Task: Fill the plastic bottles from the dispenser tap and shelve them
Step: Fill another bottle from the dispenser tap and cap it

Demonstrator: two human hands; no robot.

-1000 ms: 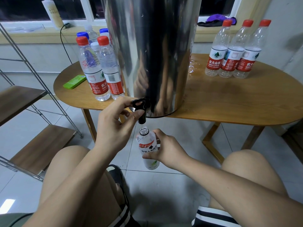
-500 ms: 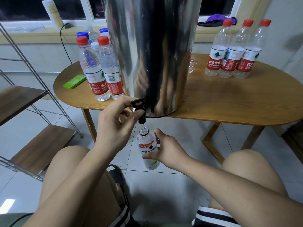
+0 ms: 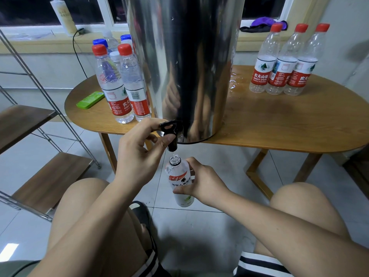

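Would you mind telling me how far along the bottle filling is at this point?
Done: the capped bottles left of the dispenser look full. In hand: the left hand works the tap while the right hand holds an open bottle under it. Left: three bottles on the right seem empty, and no bottle is on the shelf yet.

The dispenser (image 3: pixel 189 66) is mirror-bright silver and its tap (image 3: pixel 170 132) is black. The clear bottle (image 3: pixel 179 180) below has a white label with a red band and a green foot. On the honey-brown, wood-grained worktop (image 3: pixel 279 124) are red-capped bottles (image 3: pixel 283 62) with red-and-white labels, blue-capped bottles (image 3: pixel 99 42) and a lime-green case (image 3: pixel 90 99). The shorts (image 3: pixel 257 264) are black with white stripes.
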